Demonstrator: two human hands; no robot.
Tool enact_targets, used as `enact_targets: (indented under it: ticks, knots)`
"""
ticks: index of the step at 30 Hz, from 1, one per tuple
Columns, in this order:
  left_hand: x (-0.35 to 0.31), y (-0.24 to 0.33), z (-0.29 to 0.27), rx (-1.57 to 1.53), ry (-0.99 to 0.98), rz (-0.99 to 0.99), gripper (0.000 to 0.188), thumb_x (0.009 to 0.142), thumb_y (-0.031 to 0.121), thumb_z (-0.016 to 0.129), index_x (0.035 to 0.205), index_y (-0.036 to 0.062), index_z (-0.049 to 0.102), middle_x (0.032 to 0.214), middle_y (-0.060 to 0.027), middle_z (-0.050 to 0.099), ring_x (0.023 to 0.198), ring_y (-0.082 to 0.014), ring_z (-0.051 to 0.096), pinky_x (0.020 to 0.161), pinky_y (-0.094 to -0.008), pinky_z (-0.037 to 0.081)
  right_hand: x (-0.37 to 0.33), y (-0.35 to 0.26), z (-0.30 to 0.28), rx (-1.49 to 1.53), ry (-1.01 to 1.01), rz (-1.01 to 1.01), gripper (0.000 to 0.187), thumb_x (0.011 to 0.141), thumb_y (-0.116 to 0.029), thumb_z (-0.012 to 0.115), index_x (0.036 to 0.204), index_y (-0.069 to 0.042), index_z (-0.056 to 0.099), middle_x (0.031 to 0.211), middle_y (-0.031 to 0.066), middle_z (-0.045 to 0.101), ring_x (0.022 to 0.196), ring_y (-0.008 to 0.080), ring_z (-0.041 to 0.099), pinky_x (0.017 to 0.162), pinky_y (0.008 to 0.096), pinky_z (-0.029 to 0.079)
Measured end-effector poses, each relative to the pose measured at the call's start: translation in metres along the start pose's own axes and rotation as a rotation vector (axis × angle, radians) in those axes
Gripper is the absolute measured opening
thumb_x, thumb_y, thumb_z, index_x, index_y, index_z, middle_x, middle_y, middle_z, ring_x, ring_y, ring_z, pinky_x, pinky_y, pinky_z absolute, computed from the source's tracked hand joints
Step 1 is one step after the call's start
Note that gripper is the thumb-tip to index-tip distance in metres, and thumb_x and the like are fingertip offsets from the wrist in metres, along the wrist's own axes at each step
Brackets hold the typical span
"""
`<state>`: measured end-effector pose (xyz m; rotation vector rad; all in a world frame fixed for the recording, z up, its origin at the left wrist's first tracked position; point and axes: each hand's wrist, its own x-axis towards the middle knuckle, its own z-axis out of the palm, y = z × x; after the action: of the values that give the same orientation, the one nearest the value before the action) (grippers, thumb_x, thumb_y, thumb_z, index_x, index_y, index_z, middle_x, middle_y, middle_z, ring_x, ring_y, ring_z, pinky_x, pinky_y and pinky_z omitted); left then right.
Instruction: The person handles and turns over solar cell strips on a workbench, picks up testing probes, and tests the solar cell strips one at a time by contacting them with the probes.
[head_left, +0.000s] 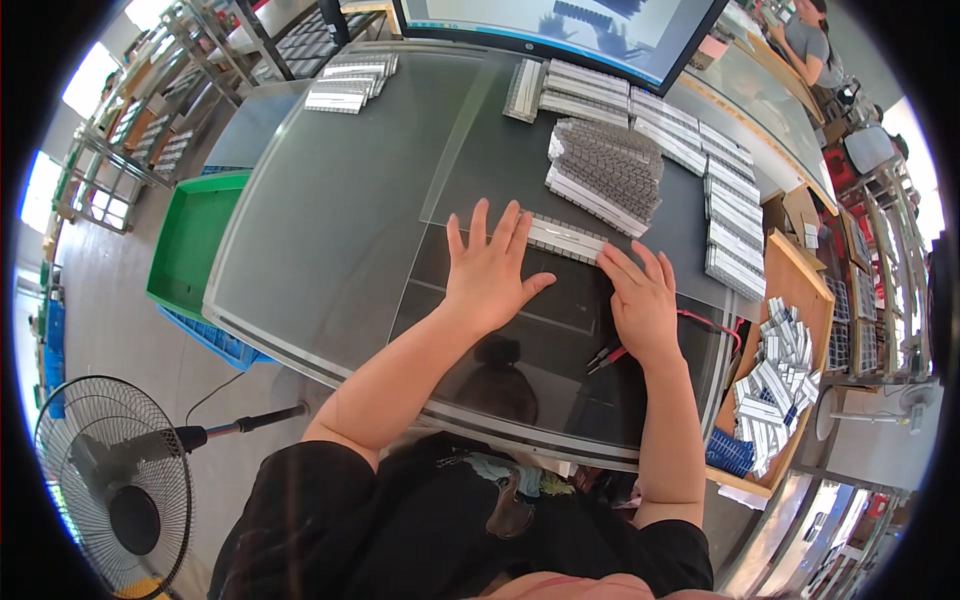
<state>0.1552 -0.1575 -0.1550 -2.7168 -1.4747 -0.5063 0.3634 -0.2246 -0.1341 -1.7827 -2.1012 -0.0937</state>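
Observation:
A white strip with grey toothed edges lies flat on the dark glass-like tabletop in front of me. My left hand is open, its fingers spread and the fingertips at the strip's left end. At the right end, the outstretched fingers of my right hand touch the strip, and that hand is open too. Just beyond the strip sits a stack of similar strips, grey and toothed with a white one in front. Beside my right wrist lies a pair of red and black probes with a red lead.
Rows of white strips line the right and back of the table, below a monitor. Another pile sits far left. A wooden tray holds loose white pieces at right. A green bin and a fan stand left.

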Motion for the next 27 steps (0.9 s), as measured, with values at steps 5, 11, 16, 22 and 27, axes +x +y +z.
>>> enact_targets:
  ticks: [5,11,16,22,27]
  knots:
    - [0.001,-0.001,-0.001,0.014,-0.007,-0.001,0.072,0.084,0.053,0.052,0.134,0.0028,0.037,0.141,-0.0091,0.032,0.131,-0.0354,0.021,0.103,-0.059,0.015,0.0,0.001,-0.003,-0.004,-0.023,0.009,0.046,0.072,0.002,0.052,0.114,-0.013,0.06,0.124,-0.0031,0.054,0.121,0.0261,0.043,0.106,0.0464,0.027]
    - [0.0,-0.003,-0.001,0.041,-0.023,-0.009,0.07,0.084,0.05,0.053,0.134,0.003,0.037,0.141,-0.0081,0.032,0.132,-0.0341,0.02,0.103,-0.0588,0.015,0.001,-0.003,-0.002,-0.079,-0.037,0.003,0.048,0.072,0.002,0.051,0.117,-0.013,0.058,0.126,-0.0039,0.052,0.122,0.0263,0.041,0.105,0.0455,0.028]
    - [0.003,-0.001,-0.004,0.014,-0.042,-0.009,0.07,0.084,0.049,0.054,0.134,0.0031,0.036,0.141,-0.0078,0.032,0.132,-0.0357,0.02,0.103,-0.059,0.015,0.001,-0.003,-0.002,-0.066,-0.062,0.043,0.05,0.071,0.002,0.05,0.119,-0.012,0.056,0.128,-0.0023,0.05,0.12,0.0269,0.041,0.104,0.0435,0.03]
    - [0.004,-0.001,-0.006,0.063,-0.088,-0.024,0.072,0.085,0.052,0.049,0.136,0.0031,0.035,0.143,-0.0066,0.027,0.131,-0.0375,0.019,0.103,-0.0605,0.017,0.004,-0.006,-0.004,-0.058,-0.096,0.058,0.052,0.07,0.003,0.05,0.12,-0.011,0.055,0.13,0.0,0.048,0.119,0.028,0.042,0.103,0.0427,0.031]
    - [0.005,-0.001,-0.01,0.014,-0.128,-0.046,0.073,0.082,0.049,0.055,0.136,0.0041,0.035,0.143,-0.0059,0.027,0.134,-0.036,0.015,0.103,-0.0607,0.014,0.005,-0.006,-0.005,-0.049,-0.119,0.057,0.054,0.069,0.004,0.05,0.121,-0.011,0.054,0.13,0.0013,0.048,0.12,0.0293,0.042,0.102,0.0441,0.031]
